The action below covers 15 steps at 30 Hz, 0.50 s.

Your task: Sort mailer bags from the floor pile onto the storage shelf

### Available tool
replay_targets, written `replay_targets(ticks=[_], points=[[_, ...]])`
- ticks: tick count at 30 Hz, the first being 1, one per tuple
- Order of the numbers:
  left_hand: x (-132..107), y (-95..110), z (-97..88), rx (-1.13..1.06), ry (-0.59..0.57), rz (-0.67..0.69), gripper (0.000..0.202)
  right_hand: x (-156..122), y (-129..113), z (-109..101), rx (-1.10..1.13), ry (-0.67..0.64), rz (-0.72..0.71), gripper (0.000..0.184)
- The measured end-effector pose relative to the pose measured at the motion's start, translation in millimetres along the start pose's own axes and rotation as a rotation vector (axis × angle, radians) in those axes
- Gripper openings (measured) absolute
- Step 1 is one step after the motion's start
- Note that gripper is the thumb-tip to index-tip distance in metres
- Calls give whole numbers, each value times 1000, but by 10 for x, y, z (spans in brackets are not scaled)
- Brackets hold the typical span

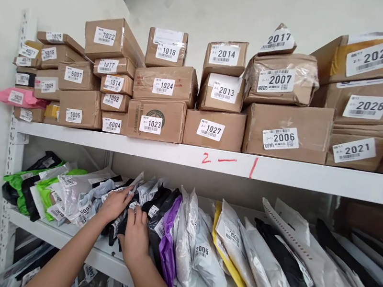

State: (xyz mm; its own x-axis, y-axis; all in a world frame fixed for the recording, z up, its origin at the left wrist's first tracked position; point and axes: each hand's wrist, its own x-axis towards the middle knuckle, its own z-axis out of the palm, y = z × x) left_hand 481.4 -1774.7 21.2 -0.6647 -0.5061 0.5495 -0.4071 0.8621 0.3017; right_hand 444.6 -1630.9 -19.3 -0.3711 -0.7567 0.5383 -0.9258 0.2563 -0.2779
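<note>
Both hands are among the soft parcel bags standing in a row on the middle shelf. My left hand reaches in with its fingers stretched out against the tops of grey and black bags; some fingertips are hidden. Close to its right, my right hand has its fingers bent over a black parcel bag, the thumb lower on the left side. Right of this hand stand another black bag and a purple bag. Left of my left hand leans a grey bag labelled 5005.
Cardboard boxes with number labels, such as 1023 and 2006, are stacked on the upper white shelf. White, yellow and black bags lean rightward along the middle shelf. More parcels lie below. A shelf post stands at left.
</note>
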Motion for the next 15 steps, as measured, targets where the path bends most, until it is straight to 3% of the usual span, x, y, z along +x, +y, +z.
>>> replay_targets(ticks=[3,7,11,15], points=[[-12,13,2,33,14,-25,58,-63,-5,-9,76,-23,48,92],[-48,-12,-66,56,15,-88,58,-114,-14,-4,151,-28,155,95],[-93,15,-119,64,7,-133,47,-79,1,64,89,-34,121,104],[-86,106,-94,117,15,-156,40,-68,0,82,84,-28,100,102]])
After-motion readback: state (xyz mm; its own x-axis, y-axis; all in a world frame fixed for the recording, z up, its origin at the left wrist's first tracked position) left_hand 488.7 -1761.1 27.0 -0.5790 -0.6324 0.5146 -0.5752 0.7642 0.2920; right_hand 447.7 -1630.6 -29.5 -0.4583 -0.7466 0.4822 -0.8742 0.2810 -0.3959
